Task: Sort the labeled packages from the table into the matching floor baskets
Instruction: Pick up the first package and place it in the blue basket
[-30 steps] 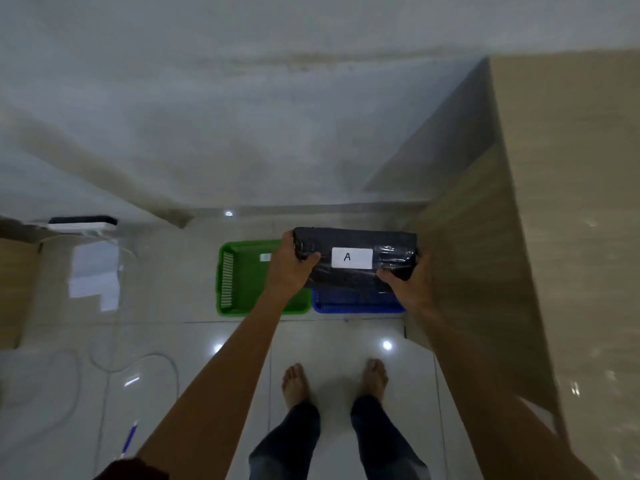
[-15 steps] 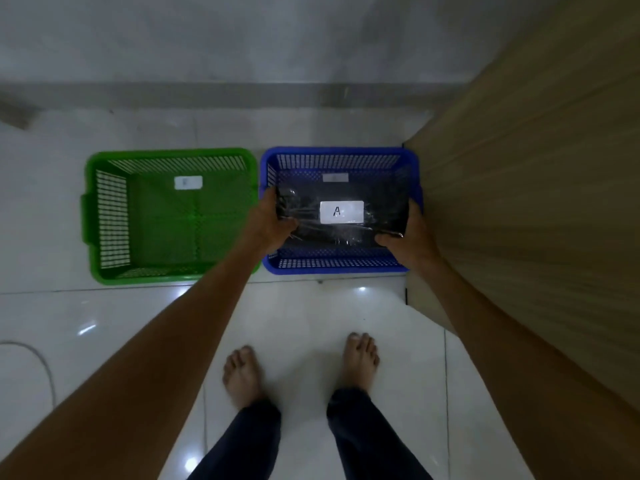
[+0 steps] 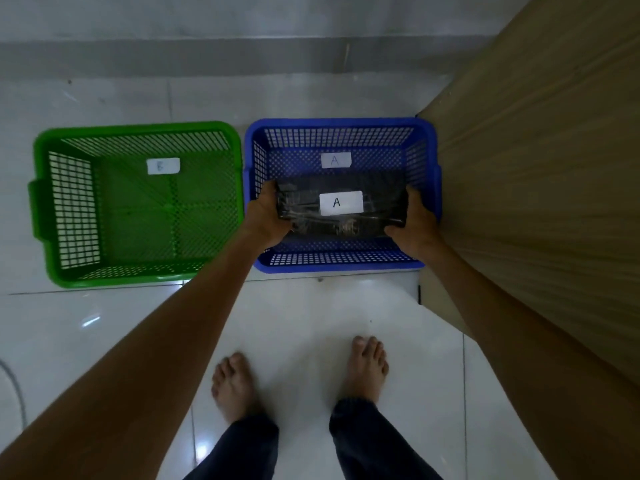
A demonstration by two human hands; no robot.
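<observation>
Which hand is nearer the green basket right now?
Left. The left hand grips the package end beside the green basket; the right hand holds the far end.

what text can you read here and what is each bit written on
"A": white label on top of the black package, held at both ends by the left hand and right hand.
"A": faint white label on the floor of the blue basket.
Blurred, looks like "B" but not certain: white label on the floor of the green basket.
No other text shows.
</observation>
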